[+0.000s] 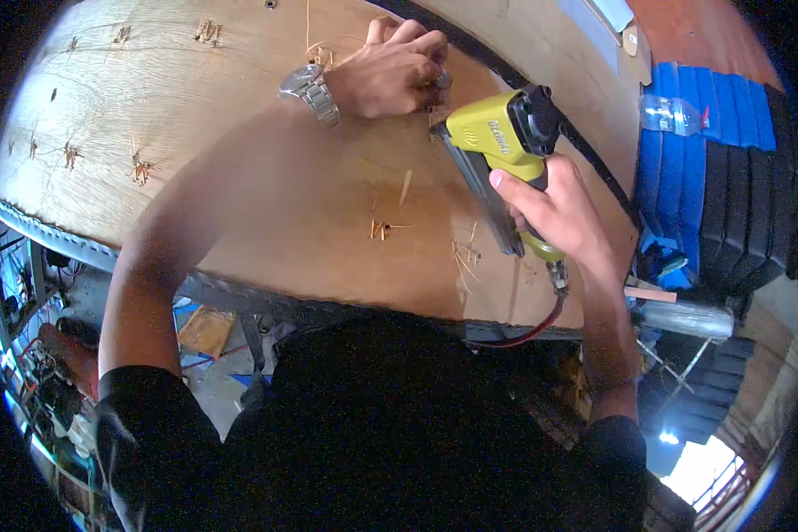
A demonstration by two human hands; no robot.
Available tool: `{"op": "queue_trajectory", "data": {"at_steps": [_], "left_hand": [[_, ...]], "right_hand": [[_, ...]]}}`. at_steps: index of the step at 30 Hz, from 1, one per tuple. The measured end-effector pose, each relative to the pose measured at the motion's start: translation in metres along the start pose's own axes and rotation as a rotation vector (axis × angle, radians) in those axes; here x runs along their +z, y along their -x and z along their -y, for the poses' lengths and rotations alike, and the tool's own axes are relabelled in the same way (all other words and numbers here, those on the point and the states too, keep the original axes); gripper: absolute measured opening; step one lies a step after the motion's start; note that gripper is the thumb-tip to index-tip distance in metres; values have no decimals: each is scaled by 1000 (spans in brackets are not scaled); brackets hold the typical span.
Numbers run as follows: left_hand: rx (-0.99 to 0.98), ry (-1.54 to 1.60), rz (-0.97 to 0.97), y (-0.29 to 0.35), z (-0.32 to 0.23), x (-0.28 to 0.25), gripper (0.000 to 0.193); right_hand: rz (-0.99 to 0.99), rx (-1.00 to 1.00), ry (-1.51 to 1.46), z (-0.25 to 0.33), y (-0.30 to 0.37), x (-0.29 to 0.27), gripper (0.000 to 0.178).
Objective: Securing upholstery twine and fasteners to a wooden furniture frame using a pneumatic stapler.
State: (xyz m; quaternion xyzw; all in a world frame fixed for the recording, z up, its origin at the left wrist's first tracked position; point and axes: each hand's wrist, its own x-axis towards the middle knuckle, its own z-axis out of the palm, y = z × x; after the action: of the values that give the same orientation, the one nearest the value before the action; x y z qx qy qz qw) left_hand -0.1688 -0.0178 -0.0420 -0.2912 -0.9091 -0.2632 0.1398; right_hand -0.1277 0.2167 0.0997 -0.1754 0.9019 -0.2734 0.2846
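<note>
In my right hand [554, 208] is a yellow and black pneumatic nail gun [496, 133], gripped by its handle. Its nose, at the upper left of the tool, is close beside my left hand [395, 71]. That hand rests at the far part of a wooden panel [310, 257], fingers curled down; whatever they pinch is hidden. A metal wristwatch [310, 91] is on my left wrist. From the gun's handle a red air hose [541, 321] runs down over the panel's near edge. Tufts of thin light strands, one of them a small bundle [379, 230], poke up from the panel.
A black strip [483, 58] runs along the panel's far right side. Beyond it lie blue ribbed padding [674, 191], black ribbed padding [745, 222] and a clear plastic bottle [671, 115]. Below the panel at the left, a wooden piece [207, 332] lies on the floor.
</note>
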Motion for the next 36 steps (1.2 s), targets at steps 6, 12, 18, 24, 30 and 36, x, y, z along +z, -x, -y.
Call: {"op": "queue_trajectory", "data": {"at_steps": [6,12,18,24,30,36], "left_hand": [[-119,302,-139,34,-27,-43,36],[-198,148,12,108,-107,-53,20],[-120,159,-41,112,-125,-14,21],[-63,296,-22,101,-123,-29,9],[-358,982,158,90,-132,-35,23],[39,-127,122,91,-119,-40,32]], "right_hand": [[-106,106,-271,-18,45,-7,20],[-273,185,-304,-42,94,4,18],[-203,183,-332,-51,104,23,19],[-210,99,-122,-49,106,36,32],[-121,78,-45,-38,97,34,33],[-151,65,-103,-39,94,32,32]]}}
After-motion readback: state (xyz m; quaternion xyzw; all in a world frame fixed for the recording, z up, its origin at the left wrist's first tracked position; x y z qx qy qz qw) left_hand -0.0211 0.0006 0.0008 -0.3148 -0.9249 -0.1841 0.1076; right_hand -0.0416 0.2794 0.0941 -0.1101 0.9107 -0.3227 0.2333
